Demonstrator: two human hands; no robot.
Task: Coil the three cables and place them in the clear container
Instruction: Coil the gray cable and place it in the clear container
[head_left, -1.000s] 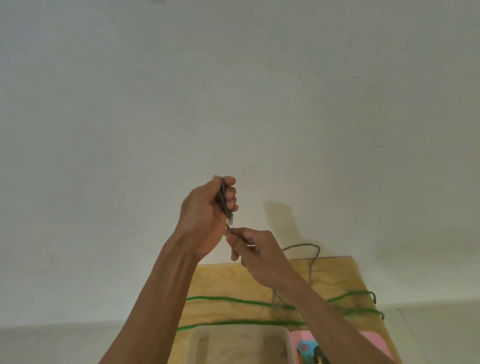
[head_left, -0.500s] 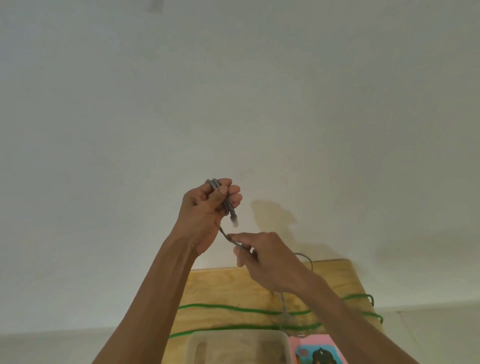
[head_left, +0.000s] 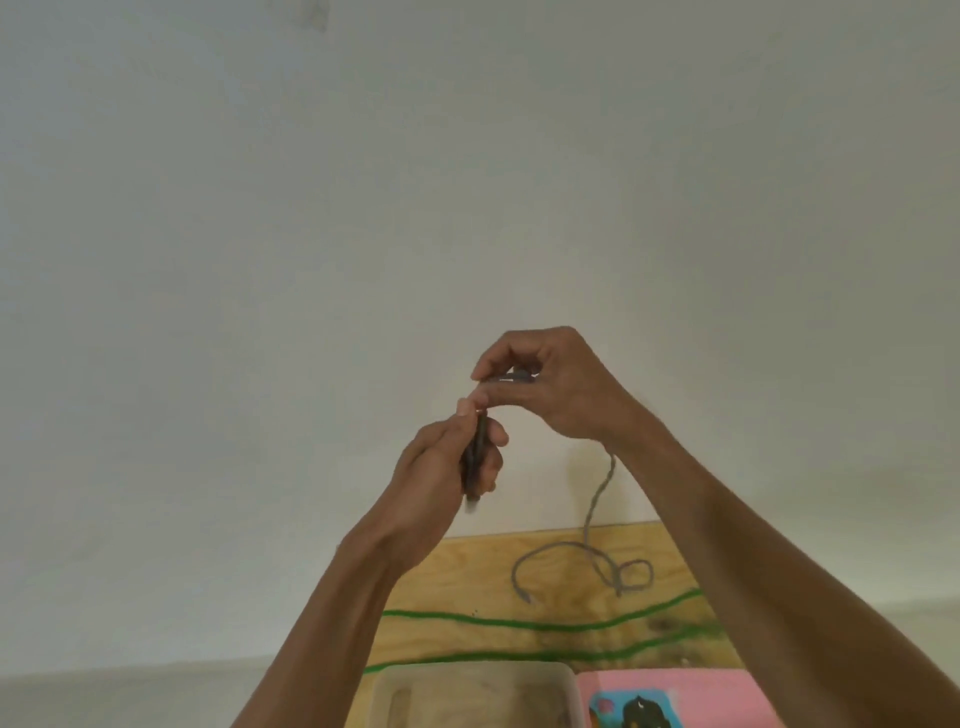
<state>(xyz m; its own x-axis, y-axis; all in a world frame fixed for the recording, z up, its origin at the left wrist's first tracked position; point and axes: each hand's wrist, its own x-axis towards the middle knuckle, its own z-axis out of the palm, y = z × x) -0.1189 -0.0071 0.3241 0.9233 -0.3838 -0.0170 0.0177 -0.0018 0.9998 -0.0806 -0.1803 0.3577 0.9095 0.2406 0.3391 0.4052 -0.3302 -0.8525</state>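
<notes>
Two hands raised in front of a pale wall, well above the wooden board (head_left: 457, 577) that serves as the landmark. Left hand (head_left: 447, 462) closed around a short bundle of grey cable (head_left: 589, 525) loops, held roughly upright, a pale connector tip poking out below the curled fingers. Right hand (head_left: 545, 384) just above and to the right of it, thumb and forefinger pressed together on a strand of the same cable, thumb tips of both hands almost touching. From under the right wrist, loose cable hanging down to the far edge of the board, then lying there in an open curve and a small loop toward the board's right side, one end pointing at the near edge. Green cable (head_left: 524, 623) stretched in two wavy lines across the board, nearer than the grey slack, the right ends hidden behind the right forearm. Clear container (head_left: 563, 675) at the near edge of the board, only its far rim and part of its inside in view; contents hard to tell. Pink item (head_left: 717, 691) with a dark printed figure just right of the container, touching or nearly so. Third cable not identifiable anywhere on the board.
</notes>
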